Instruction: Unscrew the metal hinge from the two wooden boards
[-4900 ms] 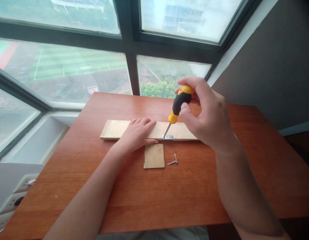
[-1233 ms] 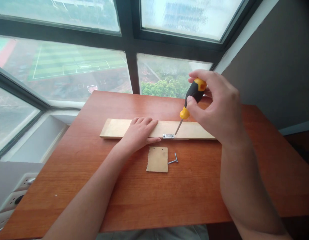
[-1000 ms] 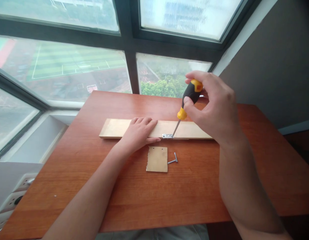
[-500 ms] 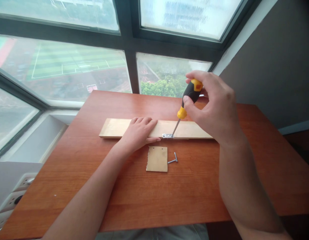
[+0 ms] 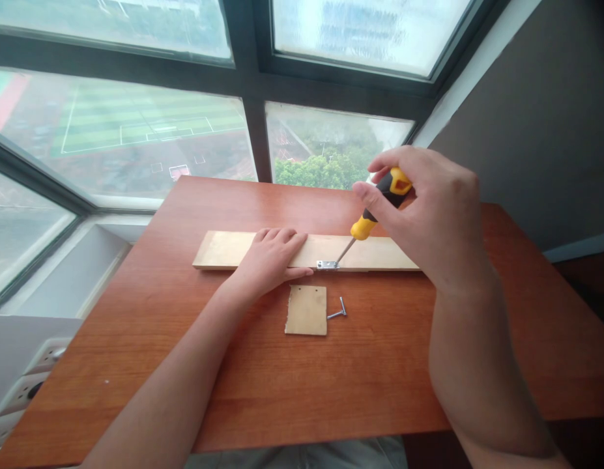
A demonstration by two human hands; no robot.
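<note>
A pale wooden board [image 5: 223, 249] lies across the table. My left hand [image 5: 272, 257] holds it down, fingers over its top and thumb along its near edge. In my right hand [image 5: 429, 208] is a yellow and black screwdriver [image 5: 363, 228], gripped by the handle and leaning to the right. Its tip meets the right end of a small metal plate [image 5: 327, 265] on the board's near edge; whether a screw head sits under the tip is too small to tell. Closer to me lies a thin wooden piece [image 5: 306, 311] with two small holes, and beside it two screws [image 5: 341, 307].
The brown wooden table [image 5: 302, 384] stands against large windows with a dark frame [image 5: 255, 85]. White sockets [image 5: 28, 391] are at the lower left. A grey wall [image 5: 536, 143] rises on the right.
My right hand has shifted right and slightly down, tilting the screwdriver further over while its tip stays at the metal plate. My left hand and the board have stayed in place.
</note>
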